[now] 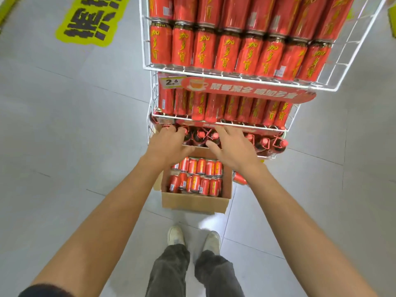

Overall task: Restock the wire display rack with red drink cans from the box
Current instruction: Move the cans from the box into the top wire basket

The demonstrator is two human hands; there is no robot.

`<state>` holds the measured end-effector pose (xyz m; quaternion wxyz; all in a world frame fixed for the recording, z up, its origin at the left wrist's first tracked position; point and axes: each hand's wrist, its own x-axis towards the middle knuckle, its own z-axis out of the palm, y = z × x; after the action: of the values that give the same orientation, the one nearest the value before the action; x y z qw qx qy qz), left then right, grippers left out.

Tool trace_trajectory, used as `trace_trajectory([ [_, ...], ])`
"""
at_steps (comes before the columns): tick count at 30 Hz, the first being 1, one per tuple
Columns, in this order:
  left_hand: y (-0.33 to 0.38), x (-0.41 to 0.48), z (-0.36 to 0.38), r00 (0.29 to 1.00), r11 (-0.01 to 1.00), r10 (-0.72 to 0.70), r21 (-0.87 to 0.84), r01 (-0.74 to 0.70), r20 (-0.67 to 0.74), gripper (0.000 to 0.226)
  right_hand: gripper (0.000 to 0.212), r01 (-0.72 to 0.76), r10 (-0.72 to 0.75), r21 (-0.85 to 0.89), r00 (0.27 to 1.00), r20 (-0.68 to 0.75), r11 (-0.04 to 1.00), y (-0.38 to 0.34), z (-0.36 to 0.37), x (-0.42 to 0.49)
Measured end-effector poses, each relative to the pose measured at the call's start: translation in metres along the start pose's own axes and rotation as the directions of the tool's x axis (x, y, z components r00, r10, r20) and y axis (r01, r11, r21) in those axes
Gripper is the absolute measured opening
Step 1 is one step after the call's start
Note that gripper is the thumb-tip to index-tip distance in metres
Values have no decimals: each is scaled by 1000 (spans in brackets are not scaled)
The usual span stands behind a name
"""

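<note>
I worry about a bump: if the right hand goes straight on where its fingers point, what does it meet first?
Most likely the front wire of the middle shelf, at the fingertips of the right hand; the red-capped bottles stand just below. Depth is unclear, so it may pass under the wire.

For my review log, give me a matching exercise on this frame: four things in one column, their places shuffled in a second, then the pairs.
1 cardboard box
2 price tag
3 yellow floor sticker
4 red-capped bottles

A lowest rack tier
B floor, left of the rack
C floor, by the feet, holding cans
D left end of the red shelf banner

Pairs: 1-C, 2-D, 3-B, 4-A
</note>
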<state>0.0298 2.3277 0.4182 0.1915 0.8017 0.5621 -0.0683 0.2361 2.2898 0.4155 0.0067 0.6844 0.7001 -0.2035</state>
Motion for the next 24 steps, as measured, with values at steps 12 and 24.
trace_trajectory([
  [12,-94,97,268,986,994,-89,-47,97,144,55,64,-81,72,94,993,90,992,60,290,97],
  [24,-163,188,524,915,954,-215,-130,272,340,57,60,-188,148,95,933,328,978,128,543,178],
])
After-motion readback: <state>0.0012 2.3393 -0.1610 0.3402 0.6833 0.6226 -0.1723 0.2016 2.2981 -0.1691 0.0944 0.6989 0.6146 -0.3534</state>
